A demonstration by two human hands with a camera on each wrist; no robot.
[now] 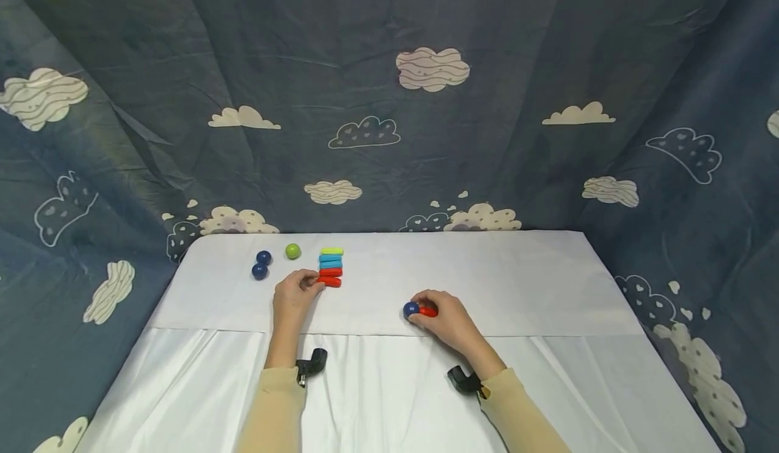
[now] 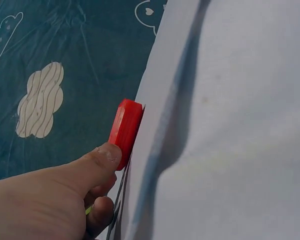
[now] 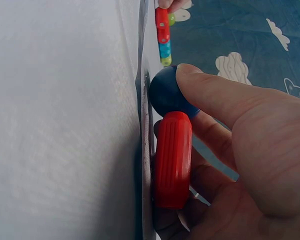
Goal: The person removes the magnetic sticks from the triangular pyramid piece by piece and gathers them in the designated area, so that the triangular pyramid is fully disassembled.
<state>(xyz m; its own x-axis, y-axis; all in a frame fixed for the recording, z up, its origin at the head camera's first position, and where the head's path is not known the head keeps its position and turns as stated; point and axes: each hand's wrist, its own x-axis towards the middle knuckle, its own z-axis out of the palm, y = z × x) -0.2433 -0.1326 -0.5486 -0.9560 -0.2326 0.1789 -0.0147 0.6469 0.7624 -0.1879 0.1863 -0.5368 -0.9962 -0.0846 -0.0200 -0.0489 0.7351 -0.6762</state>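
My left hand (image 1: pixel 295 293) pinches the left end of a red rod (image 1: pixel 331 282), the nearest in a column of short coloured rods. In the left wrist view my thumb lies on that ridged red rod (image 2: pixel 126 130). Further right, my right hand (image 1: pixel 447 318) grips a dark blue ball (image 1: pixel 410 310), thumb on its top in the right wrist view. A second red rod (image 3: pixel 173 160) meets the ball end-on and points back toward my palm, with curled fingers beneath it. Both hands are low over the white cloth.
Beyond the left hand's rod lie another red rod (image 1: pixel 331 272), light blue rods (image 1: pixel 331 261) and a lime rod (image 1: pixel 332 251). A green ball (image 1: pixel 293 251) and two dark blue balls (image 1: pixel 260 271) sit to their left. A patterned dark curtain (image 1: pixel 365 88) hangs behind the white-covered table (image 1: pixel 517 270).
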